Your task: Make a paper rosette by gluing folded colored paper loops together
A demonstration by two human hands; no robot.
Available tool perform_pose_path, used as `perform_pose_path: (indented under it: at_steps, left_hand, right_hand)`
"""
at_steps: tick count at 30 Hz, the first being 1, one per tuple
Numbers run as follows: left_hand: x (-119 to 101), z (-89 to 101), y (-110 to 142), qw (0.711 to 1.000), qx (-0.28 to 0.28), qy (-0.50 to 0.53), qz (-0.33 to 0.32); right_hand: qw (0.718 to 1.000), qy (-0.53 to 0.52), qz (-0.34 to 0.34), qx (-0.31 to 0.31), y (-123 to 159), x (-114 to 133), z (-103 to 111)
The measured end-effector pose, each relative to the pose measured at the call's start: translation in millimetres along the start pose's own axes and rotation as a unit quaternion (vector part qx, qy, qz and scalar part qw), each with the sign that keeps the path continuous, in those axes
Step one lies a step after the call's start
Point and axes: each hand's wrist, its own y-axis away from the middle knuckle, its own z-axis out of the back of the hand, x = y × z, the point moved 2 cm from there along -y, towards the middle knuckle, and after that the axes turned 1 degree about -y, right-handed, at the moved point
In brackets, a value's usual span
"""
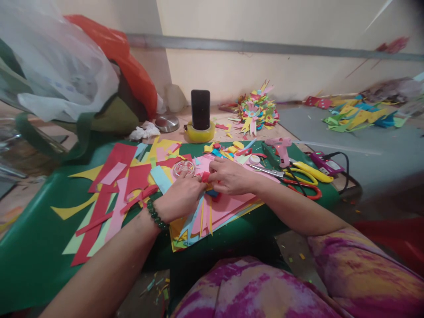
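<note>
My left hand [184, 195] and my right hand [232, 176] meet over a stack of pink paper [238, 205]. Their fingertips are closed around a small red paper piece [206, 177]. Just below it a blue and red bit of paper [214, 194] shows under my right fingers. How the pieces join is hidden by the fingers. Beside my left fingers lies a clear round case [184, 168] with red bits in it. Thin yellow strips [207, 214] fan out below the hands. Small coloured paper loops [225, 152] lie just beyond them.
To the right lie a pink glue gun [281, 149], scissors [303, 191] and a purple power box [326, 163]. Behind stand a phone [200, 109] on a yellow tape roll [199, 132] and a paper flower bundle [257, 111]. Red paper sheets [114, 165] cover the left side.
</note>
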Motion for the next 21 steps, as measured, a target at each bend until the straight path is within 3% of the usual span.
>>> perform_pose_path:
  at_steps: [6, 10, 13, 16, 18, 21]
  left_hand:
    - [-2.0, 0.5, 0.8, 1.000, 0.010, -0.012, 0.011]
    - [0.0, 1.8, 4.1, 1.000, -0.011, 0.010, 0.012]
    - [1.7, 2.3, 6.1, 1.000, -0.014, 0.026, 0.009]
    - [1.6, 2.0, 7.3, 0.999, -0.014, 0.040, 0.004]
    - [0.5, 2.3, 8.3, 0.999, -0.023, 0.043, -0.001]
    - [-0.8, 3.3, 10.0, 0.999, -0.016, 0.044, 0.002]
  right_hand:
    - [0.996, -0.063, 0.008, -0.067, 7.1, -9.8, 9.9]
    - [0.989, -0.047, -0.089, -0.106, 15.9, -12.7, 27.8]
    - [0.983, -0.017, -0.172, -0.058, 29.6, 1.4, 40.2]
    - [0.981, -0.022, -0.193, 0.012, 48.5, 23.0, 45.5]
    - [0.975, -0.035, -0.218, 0.023, 62.5, 29.6, 46.7]
    - [0.946, -0.020, -0.322, -0.003, 86.3, 17.0, 47.4]
